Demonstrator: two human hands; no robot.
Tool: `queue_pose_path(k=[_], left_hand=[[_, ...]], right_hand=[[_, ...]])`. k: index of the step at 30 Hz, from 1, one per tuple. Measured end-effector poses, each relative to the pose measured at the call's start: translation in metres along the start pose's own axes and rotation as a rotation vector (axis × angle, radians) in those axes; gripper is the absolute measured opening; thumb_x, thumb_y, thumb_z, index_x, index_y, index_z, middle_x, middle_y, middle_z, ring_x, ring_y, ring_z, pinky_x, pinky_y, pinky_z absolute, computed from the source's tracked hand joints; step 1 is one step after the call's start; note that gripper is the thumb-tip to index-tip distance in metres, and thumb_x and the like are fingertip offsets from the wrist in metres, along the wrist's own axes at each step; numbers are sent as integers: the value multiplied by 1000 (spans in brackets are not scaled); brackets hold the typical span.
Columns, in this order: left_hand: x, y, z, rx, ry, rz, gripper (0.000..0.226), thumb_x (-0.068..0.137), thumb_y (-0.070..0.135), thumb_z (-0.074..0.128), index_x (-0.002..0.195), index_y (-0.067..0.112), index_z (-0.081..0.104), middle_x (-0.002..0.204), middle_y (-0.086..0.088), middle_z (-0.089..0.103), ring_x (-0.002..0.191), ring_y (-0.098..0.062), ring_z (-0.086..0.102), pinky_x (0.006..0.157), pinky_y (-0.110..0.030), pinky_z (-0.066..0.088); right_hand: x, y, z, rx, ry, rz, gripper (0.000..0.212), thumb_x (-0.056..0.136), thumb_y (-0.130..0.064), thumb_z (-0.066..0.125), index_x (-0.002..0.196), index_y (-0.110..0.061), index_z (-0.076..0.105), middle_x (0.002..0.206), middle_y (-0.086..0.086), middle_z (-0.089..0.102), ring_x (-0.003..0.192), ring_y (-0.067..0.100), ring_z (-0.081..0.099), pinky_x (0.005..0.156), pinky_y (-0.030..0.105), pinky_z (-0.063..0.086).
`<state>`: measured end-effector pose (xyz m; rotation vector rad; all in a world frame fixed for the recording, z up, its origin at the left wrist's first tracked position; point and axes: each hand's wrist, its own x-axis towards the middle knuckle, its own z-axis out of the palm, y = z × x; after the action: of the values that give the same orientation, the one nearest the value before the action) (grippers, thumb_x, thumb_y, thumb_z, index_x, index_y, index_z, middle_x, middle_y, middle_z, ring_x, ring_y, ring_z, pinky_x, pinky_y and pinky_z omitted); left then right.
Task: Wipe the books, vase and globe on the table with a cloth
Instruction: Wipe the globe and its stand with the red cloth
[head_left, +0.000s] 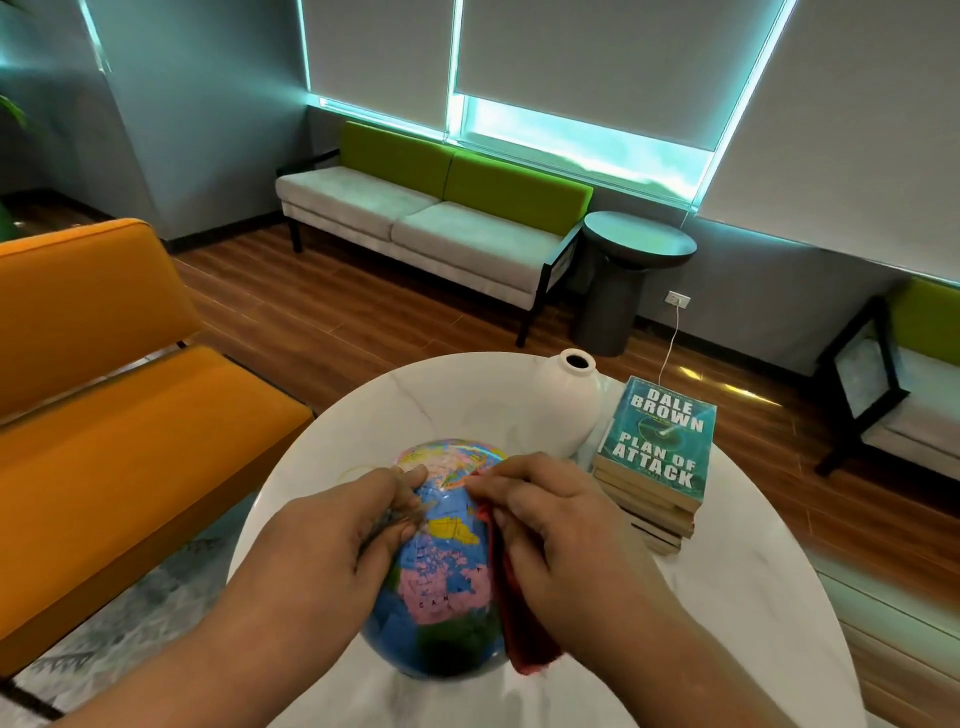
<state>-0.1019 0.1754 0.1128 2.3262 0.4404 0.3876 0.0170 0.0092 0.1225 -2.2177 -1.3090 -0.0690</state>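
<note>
Your left hand (332, 540) grips the globe (447, 566) on its 9 o'clock side, fingers curled round it; something grey under them is too blurred to tell. Your right hand (561, 535) holds the red cloth (519, 623), fingers curled on it, pressed to the globe's 3 o'clock side. The globe sits at the near edge of the white round table (727, 597). The white vase (561, 410) stands at 1 o'clock from it, the stacked books (654, 457) at 2 o'clock, just beside the vase.
</note>
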Motion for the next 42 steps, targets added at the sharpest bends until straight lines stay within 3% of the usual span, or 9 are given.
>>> queue_pose_path(k=[3,7,11,14,19,26,33,37,42], left_hand=[[-1,0,2,-25,9,12,16,89,25,62,92,39,55,107,44,53,102,8,51,82,-16,52],[-2,-2,2,-5,0,30,34,87,21,65,102,47,48,89,61,44,95,14,54,76,-1,42],[-1,-3,1,3,54,28,14,89,26,63,87,37,56,104,45,50,100,5,54,80,-17,52],[-1,-1,2,-5,57,4,12,90,27,61,85,37,55,104,47,46,92,9,50,77,-19,54],[-3,-3,2,12,34,41,26,87,21,65,92,42,51,112,34,62,97,3,59,80,-23,52],[0,-3,0,35,30,16,12,90,29,60,85,38,55,105,35,59,95,5,56,74,-16,51],[-2,-1,0,60,-7,40,15,91,33,59,86,45,51,108,40,54,89,10,50,68,-13,51],[-2,-2,1,73,-46,14,19,92,35,55,87,51,47,122,26,59,99,4,51,73,-14,53],[-2,-6,2,72,-65,30,37,91,32,59,85,65,43,120,28,61,107,1,56,72,-2,43]], right_hand=[[-2,-10,8,-91,31,-102,35,85,-29,44,109,-28,70,113,-14,61,99,14,57,84,30,55],[-11,-18,24,-152,-127,-380,29,77,-22,61,103,-29,70,111,-13,63,96,17,59,86,33,54],[-1,-4,10,-2,76,-104,37,85,-30,42,110,-30,69,116,-21,53,102,12,56,89,30,53],[0,-2,9,-22,47,2,42,89,-38,36,116,-27,67,117,-20,43,105,11,53,91,30,51],[-12,-19,20,-67,-90,-355,28,85,-28,50,104,-31,70,110,-13,59,95,16,57,83,34,54],[14,16,7,142,103,159,26,94,-24,51,111,-30,70,105,-25,50,102,-7,49,87,0,35],[8,-4,-3,11,-175,-108,32,91,-33,45,116,-35,65,116,-24,49,112,2,46,97,19,41],[23,19,-11,146,-131,140,27,94,-23,55,113,-39,67,112,-26,51,109,-7,46,95,10,38],[30,46,-3,258,-60,428,26,94,-15,55,106,-31,72,104,-19,61,96,-7,54,96,22,45]])
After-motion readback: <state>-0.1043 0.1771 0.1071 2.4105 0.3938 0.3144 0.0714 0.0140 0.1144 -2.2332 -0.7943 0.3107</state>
